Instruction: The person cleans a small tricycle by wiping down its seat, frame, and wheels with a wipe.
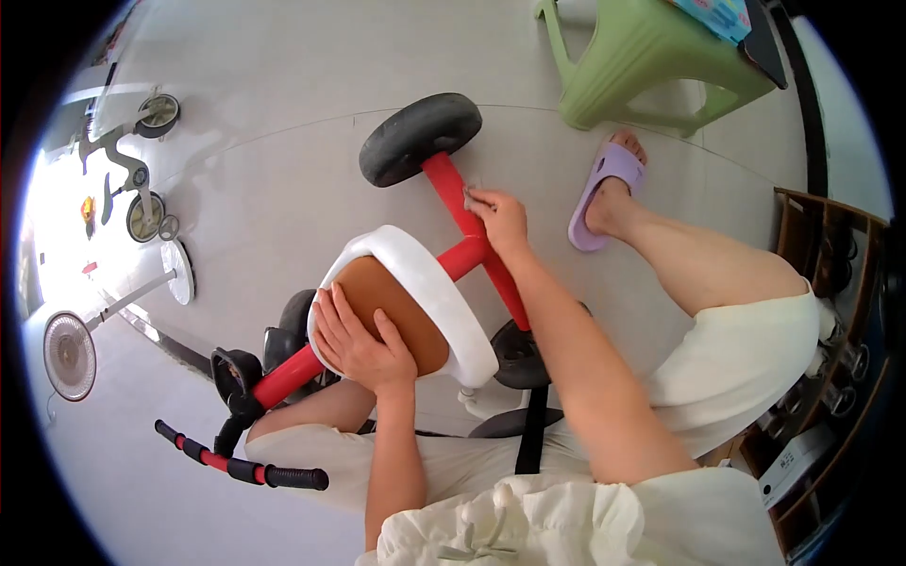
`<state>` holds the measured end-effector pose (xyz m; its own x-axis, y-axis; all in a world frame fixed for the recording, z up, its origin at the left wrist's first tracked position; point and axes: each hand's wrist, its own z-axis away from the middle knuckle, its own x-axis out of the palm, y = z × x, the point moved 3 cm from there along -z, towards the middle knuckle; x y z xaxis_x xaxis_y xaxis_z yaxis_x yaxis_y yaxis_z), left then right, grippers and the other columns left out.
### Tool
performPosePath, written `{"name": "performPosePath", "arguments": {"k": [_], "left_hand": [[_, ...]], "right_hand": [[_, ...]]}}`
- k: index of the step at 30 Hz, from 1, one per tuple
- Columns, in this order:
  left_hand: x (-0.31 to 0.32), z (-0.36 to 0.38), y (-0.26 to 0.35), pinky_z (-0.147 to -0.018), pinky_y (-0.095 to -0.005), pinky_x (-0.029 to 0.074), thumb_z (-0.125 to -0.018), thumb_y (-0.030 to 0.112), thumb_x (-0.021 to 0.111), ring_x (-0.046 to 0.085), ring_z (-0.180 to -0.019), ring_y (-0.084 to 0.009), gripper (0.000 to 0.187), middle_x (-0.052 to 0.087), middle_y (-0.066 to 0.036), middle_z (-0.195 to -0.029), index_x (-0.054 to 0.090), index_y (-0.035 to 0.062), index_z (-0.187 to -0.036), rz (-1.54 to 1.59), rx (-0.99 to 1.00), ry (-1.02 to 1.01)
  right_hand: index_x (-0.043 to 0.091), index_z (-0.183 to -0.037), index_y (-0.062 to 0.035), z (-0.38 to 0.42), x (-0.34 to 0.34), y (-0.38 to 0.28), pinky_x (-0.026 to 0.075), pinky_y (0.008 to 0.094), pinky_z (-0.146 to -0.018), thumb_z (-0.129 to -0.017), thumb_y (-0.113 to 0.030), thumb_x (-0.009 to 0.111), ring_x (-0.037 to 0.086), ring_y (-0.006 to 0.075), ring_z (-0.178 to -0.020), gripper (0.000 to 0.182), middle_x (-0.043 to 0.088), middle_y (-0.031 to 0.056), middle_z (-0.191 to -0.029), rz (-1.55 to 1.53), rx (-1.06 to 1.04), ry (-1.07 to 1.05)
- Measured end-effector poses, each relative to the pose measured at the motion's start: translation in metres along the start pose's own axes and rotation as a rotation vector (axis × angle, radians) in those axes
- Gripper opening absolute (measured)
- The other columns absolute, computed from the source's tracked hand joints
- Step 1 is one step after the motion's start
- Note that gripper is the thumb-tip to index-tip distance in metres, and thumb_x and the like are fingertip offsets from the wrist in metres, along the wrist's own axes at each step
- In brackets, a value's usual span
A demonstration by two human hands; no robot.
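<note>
A left hand (363,344) spreads open on the brown seat (396,307) of a red tricycle (462,255), mid-view; at twelve o'clock, a right hand (469,195) pinches a small pale scrap (471,189) against its frame (447,181).

And here's the floor (283,57), pale grey and smooth, crossed by thin seams. Bright light pours in at the far left, washing that side almost white and leaving a sheen on the ground. Over there stands a fan (70,356) with a round head and a pole running to a round white base, and near it, a small bike (140,176) with grey wheels. Across to the upper right, a green plastic stool (642,66) carries something blue and patterned (717,14). Behind it, a dark strip (812,113) edges a pale wall (840,104). Lower right, brown shelves (829,200) hold a white box (797,462).
</note>
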<state>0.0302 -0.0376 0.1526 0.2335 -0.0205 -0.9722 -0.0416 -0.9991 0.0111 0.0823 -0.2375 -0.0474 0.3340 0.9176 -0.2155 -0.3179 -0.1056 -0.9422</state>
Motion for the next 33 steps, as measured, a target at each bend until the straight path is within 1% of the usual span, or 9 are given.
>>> {"name": "performPosePath", "arguments": {"k": [9, 13, 16, 18, 19, 21, 24, 31, 33], "left_hand": [[-0.002, -0.002, 0.002, -0.115, -0.0490, 0.023, -0.099, 0.034, 0.042, 0.038, -0.139, -0.0348, 0.054, 0.045, -0.015, -0.149, 0.043, 0.0052, -0.146, -0.003, 0.011, 0.019], [-0.002, -0.002, 0.002, -0.115, -0.0488, 0.023, -0.099, 0.035, 0.042, 0.038, -0.139, -0.0350, 0.055, 0.045, -0.015, -0.149, 0.043, 0.0050, -0.146, -0.009, 0.005, 0.016], [-0.001, -0.002, 0.001, -0.114, -0.0513, 0.023, -0.097, 0.036, 0.043, 0.037, -0.139, -0.0374, 0.058, 0.044, -0.018, -0.148, 0.044, 0.0039, -0.145, 0.007, -0.009, 0.001], [-0.001, -0.001, 0.001, -0.114, -0.0515, 0.023, -0.097, 0.037, 0.043, 0.038, -0.139, -0.0373, 0.058, 0.044, -0.018, -0.148, 0.044, 0.0040, -0.145, 0.009, -0.014, -0.006], [-0.001, -0.002, 0.001, -0.114, -0.0515, 0.023, -0.097, 0.037, 0.043, 0.038, -0.139, -0.0373, 0.058, 0.044, -0.018, -0.148, 0.044, 0.0040, -0.145, 0.009, -0.017, 0.000], [-0.001, -0.001, 0.001, -0.115, -0.0494, 0.022, -0.099, 0.035, 0.043, 0.037, -0.140, -0.0352, 0.056, 0.044, -0.015, -0.150, 0.043, 0.0047, -0.146, -0.011, -0.001, 0.003], [-0.003, -0.001, 0.002, -0.115, -0.0501, 0.022, -0.098, 0.035, 0.043, 0.036, -0.141, -0.0356, 0.057, 0.043, -0.015, -0.150, 0.043, 0.0043, -0.146, 0.019, -0.013, -0.003], [-0.001, 0.000, -0.001, -0.115, -0.0510, 0.021, -0.098, 0.036, 0.043, 0.035, -0.141, -0.0362, 0.058, 0.042, -0.016, -0.151, 0.042, 0.0045, -0.147, 0.029, -0.036, -0.025], [-0.001, 0.000, -0.001, -0.115, -0.0513, 0.021, -0.097, 0.036, 0.044, 0.035, -0.141, -0.0363, 0.059, 0.042, -0.017, -0.151, 0.041, 0.0044, -0.147, 0.034, -0.029, -0.027]], "right_hand": [[0.075, -0.106, -0.0123, 0.077, -0.011, 0.008, 0.049, 0.0433, -0.083, -0.090, -0.029, 0.064, 0.065, 0.0344, -0.093, 0.026, 0.070, 0.0149, -0.100, 0.188, 0.467, 0.281], [0.074, -0.107, -0.0099, 0.035, 0.015, -0.007, 0.050, 0.0441, -0.083, -0.092, -0.026, 0.062, 0.065, 0.0346, -0.095, 0.025, 0.071, 0.0148, -0.099, 0.183, 0.290, 0.297], [0.067, -0.120, -0.0108, -0.011, 0.044, -0.026, 0.050, 0.0437, -0.087, -0.092, -0.020, 0.059, 0.065, 0.0341, -0.100, 0.031, 0.067, 0.0143, -0.116, 0.219, 0.157, 0.199], [0.057, -0.134, -0.0131, -0.030, 0.062, -0.040, 0.050, 0.0416, -0.093, -0.093, -0.018, 0.057, 0.061, 0.0318, -0.112, 0.042, 0.056, 0.0108, -0.137, 0.344, -0.162, 0.227], [0.057, -0.134, -0.0131, -0.031, 0.057, -0.043, 0.050, 0.0416, -0.093, -0.093, -0.018, 0.057, 0.061, 0.0318, -0.112, 0.042, 0.056, 0.0108, -0.137, 0.342, -0.169, 0.226], [0.050, -0.141, -0.0137, -0.024, 0.042, -0.041, 0.050, 0.0394, -0.097, -0.094, -0.015, 0.054, 0.054, 0.0277, -0.125, 0.047, 0.046, 0.0063, -0.148, 0.393, -0.099, -0.112], [0.053, -0.137, -0.0104, 0.003, 0.019, -0.026, 0.051, 0.0391, -0.094, -0.097, -0.010, 0.047, 0.053, 0.0278, -0.127, 0.041, 0.051, 0.0075, -0.144, 0.412, -0.344, -0.074], [0.060, -0.130, -0.0070, 0.006, 0.020, -0.035, 0.046, 0.0321, -0.104, -0.090, -0.008, 0.051, 0.050, 0.0225, -0.131, 0.041, 0.054, 0.0059, -0.140, 0.658, -0.542, -0.122], [0.061, -0.125, 0.0000, -0.016, 0.038, -0.048, 0.043, 0.0328, -0.108, -0.086, -0.008, 0.051, 0.048, 0.0243, -0.132, 0.041, 0.057, 0.0085, -0.135, 0.935, -0.858, -0.133]]}}
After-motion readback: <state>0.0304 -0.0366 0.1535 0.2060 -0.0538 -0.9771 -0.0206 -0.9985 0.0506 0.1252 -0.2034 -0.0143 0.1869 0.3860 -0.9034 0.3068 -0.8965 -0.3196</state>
